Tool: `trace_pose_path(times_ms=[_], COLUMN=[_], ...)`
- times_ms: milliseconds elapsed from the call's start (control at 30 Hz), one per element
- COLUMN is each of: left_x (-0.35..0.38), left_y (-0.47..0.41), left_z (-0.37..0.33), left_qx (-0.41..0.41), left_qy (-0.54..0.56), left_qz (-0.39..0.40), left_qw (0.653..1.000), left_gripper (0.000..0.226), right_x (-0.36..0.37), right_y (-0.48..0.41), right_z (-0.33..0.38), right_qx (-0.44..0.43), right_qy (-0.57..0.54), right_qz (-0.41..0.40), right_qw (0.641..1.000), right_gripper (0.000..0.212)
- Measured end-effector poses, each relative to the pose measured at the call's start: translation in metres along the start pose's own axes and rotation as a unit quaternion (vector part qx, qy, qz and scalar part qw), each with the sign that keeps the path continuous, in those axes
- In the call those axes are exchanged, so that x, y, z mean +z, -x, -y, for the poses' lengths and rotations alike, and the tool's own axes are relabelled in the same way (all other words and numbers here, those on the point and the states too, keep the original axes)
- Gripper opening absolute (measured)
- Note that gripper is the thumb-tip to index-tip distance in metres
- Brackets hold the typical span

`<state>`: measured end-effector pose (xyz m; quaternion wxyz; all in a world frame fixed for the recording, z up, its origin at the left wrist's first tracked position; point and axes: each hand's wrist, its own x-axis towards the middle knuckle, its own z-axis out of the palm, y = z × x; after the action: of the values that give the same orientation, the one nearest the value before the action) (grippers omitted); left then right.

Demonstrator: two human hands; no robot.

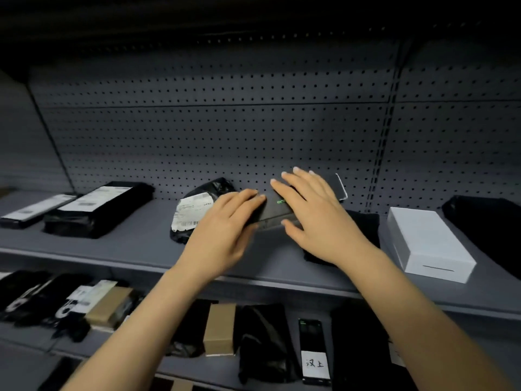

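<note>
A flat black box with a small green logo lies on the grey upper shelf, close to the pegboard back wall. My left hand holds the box's left end, fingers over the top edge. My right hand lies over its right part with fingers spread and straight, thumb at the box's front side. Behind my right hand a black phone-like slab leans against the pegboard.
On the same shelf: a black bag with a white shipping label, two long black packets with white labels, a white box, black items at far right. The lower shelf holds black packets, brown boxes and a phone.
</note>
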<state>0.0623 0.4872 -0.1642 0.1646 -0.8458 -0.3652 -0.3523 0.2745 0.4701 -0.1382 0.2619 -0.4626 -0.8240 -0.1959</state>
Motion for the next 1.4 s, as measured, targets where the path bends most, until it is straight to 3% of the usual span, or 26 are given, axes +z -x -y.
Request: trace_pose_path(times_ms=[200, 300, 433, 533, 700, 767, 1167, 1400], left_x=[-0.012, -0.018, -0.02, -0.011, 0.005, 0.009, 0.029, 0.044], left_y=[0.004, 0.002, 0.002, 0.005, 0.009, 0.008, -0.005, 0.0], left_z=[0.005, 0.007, 0.016, 0.031, 0.063, 0.072, 0.116, 0.1], left_qx=[-0.011, -0.022, -0.058, -0.058, -0.031, -0.018, 0.069, 0.11], left_qy=[-0.001, -0.015, -0.032, -0.058, -0.072, -0.062, 0.033, 0.116], left_qz=[0.002, -0.058, -0.089, -0.064, -0.014, -0.015, -0.005, 0.025], left_qw=[1.0, 0.998, 0.994, 0.995, 0.997, 0.998, 0.997, 0.987], left_gripper=[0.042, 0.039, 0.039, 0.038, 0.036, 0.034, 0.032, 0.034], right_x=[0.008, 0.017, 0.031, 0.039, 0.048, 0.051, 0.054, 0.038], right_y=[-0.008, -0.009, -0.011, -0.016, -0.023, -0.025, -0.028, -0.003], right_z=[-0.004, 0.0, 0.006, 0.011, 0.019, 0.023, 0.065, 0.095], right_qx=[0.003, 0.074, 0.203, 0.302, 0.438, 0.454, 0.512, 0.559], right_qy=[-0.046, -0.131, -0.276, -0.385, -0.582, -0.598, -0.481, -0.393], right_qz=[0.013, -0.005, -0.076, -0.125, -0.176, -0.199, -0.284, -0.311], right_qw=[0.999, 0.989, 0.936, 0.863, 0.662, 0.63, 0.653, 0.661], right_gripper=[0.064, 0.063, 0.064, 0.058, 0.047, 0.044, 0.04, 0.041])
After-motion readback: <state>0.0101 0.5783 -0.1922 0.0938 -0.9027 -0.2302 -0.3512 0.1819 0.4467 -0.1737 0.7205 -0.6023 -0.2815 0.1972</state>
